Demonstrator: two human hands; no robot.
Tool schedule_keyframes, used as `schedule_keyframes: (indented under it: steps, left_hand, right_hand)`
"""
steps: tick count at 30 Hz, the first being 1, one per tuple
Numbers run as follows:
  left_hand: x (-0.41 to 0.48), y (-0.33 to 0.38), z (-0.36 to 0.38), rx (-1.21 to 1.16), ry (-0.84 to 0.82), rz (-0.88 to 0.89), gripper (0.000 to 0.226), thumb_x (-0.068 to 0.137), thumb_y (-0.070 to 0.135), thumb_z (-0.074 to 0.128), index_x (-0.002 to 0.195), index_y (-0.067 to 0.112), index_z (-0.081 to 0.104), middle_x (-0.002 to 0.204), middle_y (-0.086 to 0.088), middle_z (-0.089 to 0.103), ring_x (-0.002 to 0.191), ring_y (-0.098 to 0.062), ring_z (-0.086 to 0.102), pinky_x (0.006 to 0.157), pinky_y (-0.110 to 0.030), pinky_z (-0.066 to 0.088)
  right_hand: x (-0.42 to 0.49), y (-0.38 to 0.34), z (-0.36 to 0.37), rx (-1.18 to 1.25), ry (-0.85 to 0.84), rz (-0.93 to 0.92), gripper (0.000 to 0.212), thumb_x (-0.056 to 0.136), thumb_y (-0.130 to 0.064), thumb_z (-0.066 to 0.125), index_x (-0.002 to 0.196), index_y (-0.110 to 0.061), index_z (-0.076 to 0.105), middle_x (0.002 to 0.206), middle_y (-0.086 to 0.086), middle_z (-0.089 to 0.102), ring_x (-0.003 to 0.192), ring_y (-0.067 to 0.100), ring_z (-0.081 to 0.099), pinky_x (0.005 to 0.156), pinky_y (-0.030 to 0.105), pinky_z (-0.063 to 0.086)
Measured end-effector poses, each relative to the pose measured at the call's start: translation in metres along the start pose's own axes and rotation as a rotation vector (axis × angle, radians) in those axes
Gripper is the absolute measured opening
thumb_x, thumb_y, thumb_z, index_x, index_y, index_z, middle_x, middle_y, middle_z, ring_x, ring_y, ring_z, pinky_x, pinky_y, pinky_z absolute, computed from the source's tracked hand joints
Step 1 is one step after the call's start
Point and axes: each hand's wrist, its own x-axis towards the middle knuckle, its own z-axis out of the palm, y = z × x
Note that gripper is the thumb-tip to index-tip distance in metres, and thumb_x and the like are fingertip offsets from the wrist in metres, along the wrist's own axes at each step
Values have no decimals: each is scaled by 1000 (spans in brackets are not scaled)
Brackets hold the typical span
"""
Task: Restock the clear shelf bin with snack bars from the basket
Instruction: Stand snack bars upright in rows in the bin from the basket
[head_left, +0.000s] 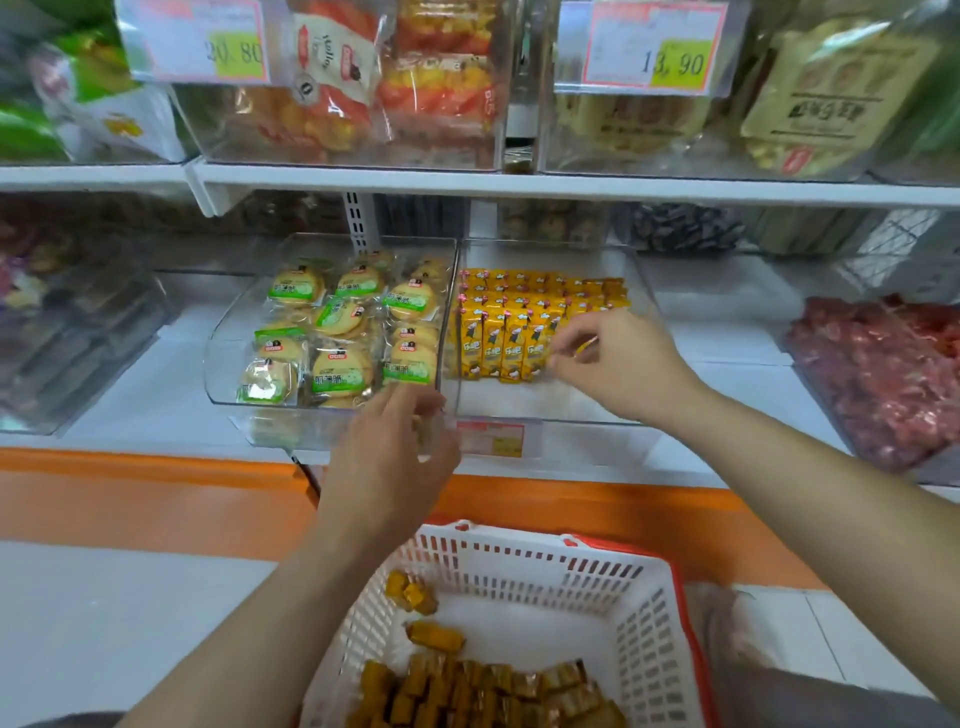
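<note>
A clear shelf bin (550, 410) on the lower shelf holds rows of yellow snack bars (511, 332) standing on end along its left and back. My right hand (618, 364) reaches into the bin and pinches a yellow bar (586, 345) beside the front row. My left hand (400, 447) hovers at the bin's front left corner, fingers curled round a bar (427, 434) that is mostly hidden. Below, a white basket (524, 561) with red trim holds several more yellow bars (467, 691) lying loose.
Left of the snack bar bin, another clear bin (223, 364) holds round green-labelled cakes. A bin of red-wrapped sweets (883, 374) sits at the right. The upper shelf carries packaged snacks behind price tags. An orange ledge (156, 493) runs below the shelf.
</note>
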Motion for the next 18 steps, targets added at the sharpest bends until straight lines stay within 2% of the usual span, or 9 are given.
schedule_keyframes:
  steps: [2,4,7,9,11,14,16,18]
  left_hand:
    - [-20,-2,4,0,-139,54,26,92,37,70,116,31,62,111,17,59,96,-6,58,72,-22,46]
    - [-42,-12,17,113,-326,70,33,93,39,69,124,28,60,120,11,58,103,-12,59,78,-31,53]
    - [-68,-36,45,273,-626,-23,42,94,41,67,131,24,56,132,0,57,114,-22,60,93,-38,53]
    - [-81,-57,67,353,-777,-112,46,94,43,65,135,23,55,136,-2,56,121,-24,56,102,-40,49]
    - [-94,-78,91,374,-872,-174,47,95,43,64,137,22,56,139,-3,56,125,-24,55,107,-40,47]
    - [-113,-104,130,343,-943,-255,47,96,42,63,137,19,55,138,-4,59,122,-25,58,100,-38,50]
    - [-122,-120,157,333,-955,-303,46,95,42,64,135,19,57,136,-6,59,119,-26,59,96,-38,51]
    - [-127,-137,181,337,-965,-309,53,92,43,67,137,19,56,137,-8,60,123,-27,58,99,-39,51]
  right_hand:
    - [-33,-12,-2,-44,-76,-118,7,84,-30,71,78,-28,71,79,-14,70,70,0,63,68,18,47]
    - [-67,-9,12,-129,-196,-157,8,84,-30,67,79,-26,71,76,-13,70,70,2,64,69,24,51]
    - [-110,17,59,-180,-448,-57,10,88,-30,65,84,-25,71,81,-12,70,78,6,65,72,30,54]
    - [-131,44,99,-213,-599,16,12,91,-26,62,90,-19,72,89,-6,71,86,15,66,84,33,53]
    - [-147,74,140,-198,-729,93,15,93,-23,63,98,-11,71,97,1,71,91,21,65,99,32,45]
    - [-169,113,198,-126,-816,262,31,91,-34,70,114,-13,67,101,-4,61,98,20,62,86,32,48]
    - [-180,135,237,-77,-825,341,42,91,-42,68,124,-17,65,111,-2,65,101,18,61,88,34,51]
    - [-194,152,272,-14,-842,385,49,91,-50,63,130,-20,63,124,-1,66,106,15,61,90,32,50]
